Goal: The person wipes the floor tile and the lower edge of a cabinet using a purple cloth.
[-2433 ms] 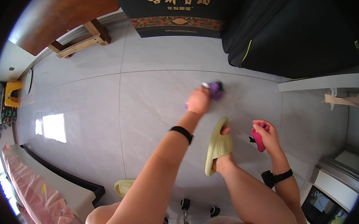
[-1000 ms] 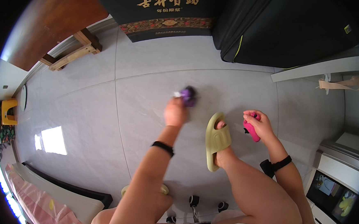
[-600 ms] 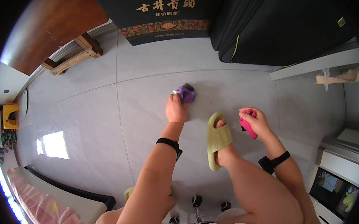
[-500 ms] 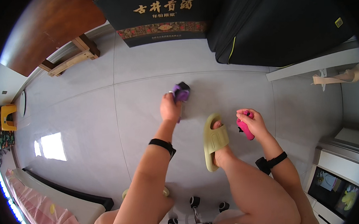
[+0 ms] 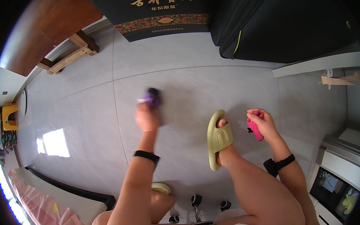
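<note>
Left hand (image 5: 147, 116) grips a purple bundle (image 5: 151, 98) with a black end pointing away from the person; both are blurred, and whether the bundle touches the grey floor (image 5: 93, 113) I cannot tell. Right hand (image 5: 266, 124) is closed around a pink item (image 5: 254, 130) with small black parts, just right of the green slipper (image 5: 220, 141) on the right foot. The bundle is well left of that slipper. Black straps (image 5: 285, 162) circle both wrists. Farther off, a black box (image 5: 162, 25) with a patterned band stands beside a black case (image 5: 290, 27); chair casters (image 5: 196, 200) show near the lower edge.
</note>
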Demonstrator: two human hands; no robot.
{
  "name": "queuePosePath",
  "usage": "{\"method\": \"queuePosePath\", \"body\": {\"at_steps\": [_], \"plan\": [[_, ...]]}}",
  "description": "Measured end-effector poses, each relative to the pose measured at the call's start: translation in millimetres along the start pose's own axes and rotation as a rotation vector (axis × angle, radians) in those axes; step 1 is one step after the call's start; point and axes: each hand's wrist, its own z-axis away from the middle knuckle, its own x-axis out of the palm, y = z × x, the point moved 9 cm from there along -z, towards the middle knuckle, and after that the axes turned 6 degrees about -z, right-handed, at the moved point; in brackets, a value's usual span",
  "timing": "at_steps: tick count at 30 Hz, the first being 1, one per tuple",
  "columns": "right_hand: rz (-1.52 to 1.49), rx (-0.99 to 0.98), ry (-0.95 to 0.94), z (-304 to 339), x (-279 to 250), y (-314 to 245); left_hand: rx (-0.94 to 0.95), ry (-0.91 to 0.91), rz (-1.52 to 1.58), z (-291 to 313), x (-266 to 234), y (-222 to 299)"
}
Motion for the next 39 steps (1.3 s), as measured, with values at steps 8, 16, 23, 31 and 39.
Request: {"method": "queuePosePath", "body": {"at_steps": [8, 16, 23, 31, 39], "plan": [[0.061, -0.076, -0.076, 0.1, 25.7, -17.9, 0.153, -0.223, 0.377, 59.7, 54.7, 151.9], [0.052, -0.039, -0.053, -1.8, 21.2, -6.2, 0.221, -0.208, 0.279, 18.1, 34.9, 123.9], [-0.036, -0.002, -0.074, -1.4, 34.9, -4.9, -0.601, -0.699, 1.588, 18.2, 39.1, 63.4], [0.005, 0.000, -0.125, -1.2, 63.3, -13.3, -0.521, -0.676, 2.076, 6.6, -9.4, 49.3], [0.057, -0.014, -0.205, -0.4, 105.1, -29.8, -0.554, -0.598, 1.808, 2.5, -21.8, -17.1]]}}
